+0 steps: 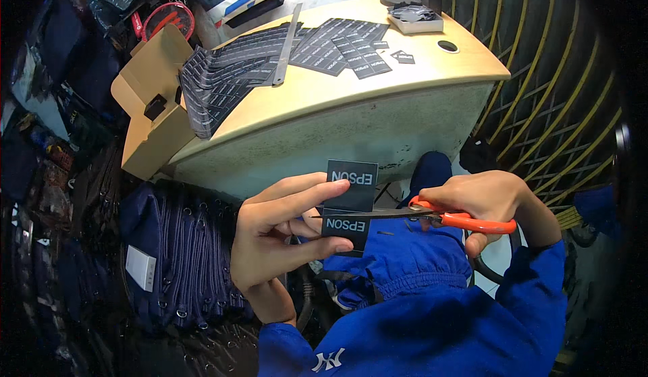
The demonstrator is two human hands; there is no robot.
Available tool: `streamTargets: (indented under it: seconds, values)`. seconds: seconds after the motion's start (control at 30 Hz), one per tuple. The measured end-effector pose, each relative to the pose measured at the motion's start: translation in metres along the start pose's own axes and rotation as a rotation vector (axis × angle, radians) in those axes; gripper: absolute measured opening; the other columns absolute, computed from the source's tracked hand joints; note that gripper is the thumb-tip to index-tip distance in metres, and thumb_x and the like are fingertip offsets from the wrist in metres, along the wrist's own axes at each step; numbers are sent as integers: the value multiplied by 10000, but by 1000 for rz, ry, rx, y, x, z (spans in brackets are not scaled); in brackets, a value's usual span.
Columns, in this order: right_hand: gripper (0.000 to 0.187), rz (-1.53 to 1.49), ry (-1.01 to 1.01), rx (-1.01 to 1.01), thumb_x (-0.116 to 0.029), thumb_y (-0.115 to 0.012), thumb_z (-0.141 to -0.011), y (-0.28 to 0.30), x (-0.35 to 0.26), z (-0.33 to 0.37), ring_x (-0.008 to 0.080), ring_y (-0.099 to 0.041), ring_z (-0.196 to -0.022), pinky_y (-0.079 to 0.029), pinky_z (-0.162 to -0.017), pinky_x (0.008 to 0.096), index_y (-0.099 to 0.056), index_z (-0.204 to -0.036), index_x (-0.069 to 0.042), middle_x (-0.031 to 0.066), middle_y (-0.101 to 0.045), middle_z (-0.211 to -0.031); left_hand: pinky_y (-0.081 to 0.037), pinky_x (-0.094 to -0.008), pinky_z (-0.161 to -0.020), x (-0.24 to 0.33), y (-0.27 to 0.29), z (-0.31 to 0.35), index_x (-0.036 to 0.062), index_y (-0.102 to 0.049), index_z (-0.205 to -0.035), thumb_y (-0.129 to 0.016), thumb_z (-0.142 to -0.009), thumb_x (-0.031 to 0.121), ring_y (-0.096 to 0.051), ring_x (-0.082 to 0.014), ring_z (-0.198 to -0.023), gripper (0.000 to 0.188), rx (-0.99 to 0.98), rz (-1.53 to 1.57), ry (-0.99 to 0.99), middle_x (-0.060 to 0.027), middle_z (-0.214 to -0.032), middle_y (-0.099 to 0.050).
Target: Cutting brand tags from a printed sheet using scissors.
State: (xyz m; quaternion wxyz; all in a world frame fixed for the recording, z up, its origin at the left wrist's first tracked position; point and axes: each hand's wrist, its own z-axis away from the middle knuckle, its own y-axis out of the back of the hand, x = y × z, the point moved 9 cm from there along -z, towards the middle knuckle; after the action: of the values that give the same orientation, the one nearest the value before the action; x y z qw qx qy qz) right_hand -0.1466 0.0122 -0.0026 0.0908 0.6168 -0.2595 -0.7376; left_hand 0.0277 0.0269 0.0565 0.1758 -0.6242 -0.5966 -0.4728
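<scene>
In front of my chest, my left hand (266, 232) pinches a short strip of black labels with pale lettering, its fingers on the strip's left side. The strip shows an upper label (358, 195) and a lower label (345, 234). My right hand (489, 195) is closed round the orange handles of a pair of scissors (476, 224). Their dark blades point left and lie across the line between the two labels, reaching to my left fingers. I cannot tell whether the cut there is through.
Beyond my hands stands a wooden-topped table (405, 83) with printed black label sheets (233, 60), a metal ruler (289, 46) and loose labels (403, 57). An open cardboard box (145, 154) is at its left end, a small tray (422, 24) at the far right. Dark blue bags (196, 262) are piled at left.
</scene>
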Motion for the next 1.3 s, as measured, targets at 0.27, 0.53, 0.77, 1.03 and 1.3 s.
streamTargets:
  seconds: [0.27, 0.53, 0.77, 1.03, 1.3]
  values:
    - [847, 8, 27, 18, -747, -543, -703, -1, 4, -1, 250, -513, -558, -421, -516, 345, -466, -974, 51, 121, -499, -626, -434, -118, -625, -2, 0, 1, -25, -616, -1123, -828, -542, -38, -523, 5, -718, 619, 17, 7, -2, -149, -1129, -588]
    - [857, -21, 25, 16, -759, -535, -696, -2, 4, -2, 246, -508, -557, -418, -516, 342, -467, -972, 50, 113, -495, -620, -431, -129, -637, 2, -1, -1, -12, -620, -1126, -836, -528, -29, -523, -2, -719, 636, 1, -36, -14, -145, -1110, -597]
    - [863, -34, -7, 0, -758, -542, -692, -2, 4, -3, 256, -519, -567, -423, -522, 347, -468, -982, 51, 126, -507, -629, -428, -130, -657, 3, -2, -2, -24, -615, -1126, -832, -537, -38, -536, -3, -733, 628, -10, -56, -27, -147, -1126, -587]
    - [828, -32, 48, 27, -743, -548, -703, -2, 5, -4, 259, -512, -562, -420, -521, 353, -470, -950, 44, 126, -503, -630, -431, -126, -662, 0, -1, -2, -34, -610, -1127, -827, -546, -45, -546, -6, -738, 620, -2, -3, -19, -159, -1137, -582]
    - [809, -56, 69, 48, -730, -550, -715, 0, 1, -5, 244, -497, -541, -407, -508, 343, -476, -943, 42, 109, -494, -611, -446, -130, -660, -1, -2, -1, -34, -610, -1126, -834, -547, -23, -566, -16, -748, 620, 6, -20, -6, -161, -1134, -585]
